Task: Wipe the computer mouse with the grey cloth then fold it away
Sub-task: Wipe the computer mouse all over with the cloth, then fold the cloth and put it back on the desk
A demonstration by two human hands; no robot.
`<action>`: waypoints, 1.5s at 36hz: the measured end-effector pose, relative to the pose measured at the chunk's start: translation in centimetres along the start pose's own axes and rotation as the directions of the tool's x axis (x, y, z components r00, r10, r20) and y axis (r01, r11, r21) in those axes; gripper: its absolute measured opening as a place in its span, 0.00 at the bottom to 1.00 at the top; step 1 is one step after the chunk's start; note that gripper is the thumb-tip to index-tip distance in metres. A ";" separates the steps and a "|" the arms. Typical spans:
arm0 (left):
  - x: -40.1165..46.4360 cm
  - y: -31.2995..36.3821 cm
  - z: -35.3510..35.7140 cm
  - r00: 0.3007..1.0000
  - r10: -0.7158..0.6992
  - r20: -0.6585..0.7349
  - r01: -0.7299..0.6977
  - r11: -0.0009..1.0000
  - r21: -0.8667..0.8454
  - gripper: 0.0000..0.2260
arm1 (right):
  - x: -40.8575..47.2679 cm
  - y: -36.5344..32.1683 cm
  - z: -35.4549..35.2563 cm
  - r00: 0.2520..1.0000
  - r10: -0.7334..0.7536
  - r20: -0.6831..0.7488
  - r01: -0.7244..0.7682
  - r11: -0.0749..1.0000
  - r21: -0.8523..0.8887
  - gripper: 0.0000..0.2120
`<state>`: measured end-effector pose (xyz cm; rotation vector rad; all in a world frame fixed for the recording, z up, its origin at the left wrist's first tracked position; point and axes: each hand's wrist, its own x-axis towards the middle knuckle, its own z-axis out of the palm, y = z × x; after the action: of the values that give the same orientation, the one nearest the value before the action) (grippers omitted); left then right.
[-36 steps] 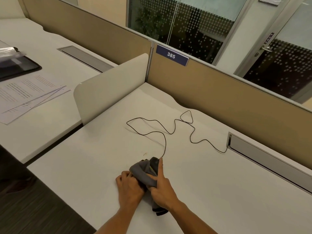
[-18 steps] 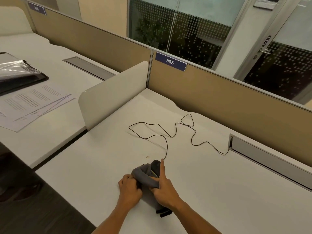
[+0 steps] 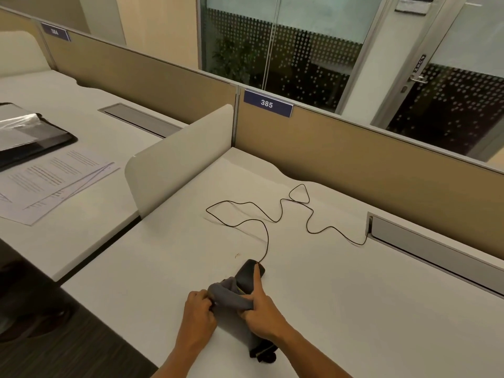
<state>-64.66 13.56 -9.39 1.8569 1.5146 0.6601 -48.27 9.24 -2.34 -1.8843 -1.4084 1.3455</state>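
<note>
Grey cloth [image 3: 231,298] is bunched over the near end of the computer mouse [image 3: 249,274], which sits on the white counter [image 3: 354,309] near its front edge, a little left of centre. Only the far, black half of the mouse shows; the near half is under the fabric. From that bunch the rest of the cloth trails toward the near edge, and its dark hem [image 3: 263,353] lies flat by the right wrist.

Left hand [image 3: 199,315] has its fingers clenched on the left side of the bunch, apparently to keep the fabric gathered and pressed against the mouse's flank. Right hand [image 3: 263,315] pinches the cloth's right side with thumb and curled fingers, while its index finger [image 3: 256,276] lies stretched along the bare top of the mouse, touching it. That finger looks placed to pin the mouse down so it does not slide while the cloth is worked over it. By my reading, the wiping step is under way and the folding has not begun.

Thin black cable [image 3: 268,236] runs from the mouse's far tip, loops loosely across the counter and ends at the grey cable slot [image 3: 409,236] to the far right. Its slack should let the mouse turn freely. Papers [image 3: 51,181] and a dark tablet [image 3: 35,137] rest on the neighbouring desk to the left, well apart behind a white divider [image 3: 180,159].
</note>
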 end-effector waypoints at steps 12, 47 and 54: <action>-1.0 0.4 -0.7 0.998 0.042 0.038 -0.042 0.999 0.003 0.13 | -2.1 0.6 -2.3 0.987 0.150 0.063 -0.160 0.966 0.204 0.49; -9.0 23.7 6.4 0.757 -0.093 0.647 0.640 0.305 -0.705 0.21 | -18.2 11.1 -11.8 0.811 0.240 -0.534 0.145 0.801 0.581 0.14; -10.3 27.3 7.6 0.775 -0.081 0.627 0.607 0.372 -0.702 0.20 | -20.4 11.8 -13.2 0.783 0.240 -0.574 0.126 0.842 0.524 0.09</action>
<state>-43.46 -1.23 6.07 0.7002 0.8456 0.5220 -31.35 -11.06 3.21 -1.7353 -0.5502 0.8660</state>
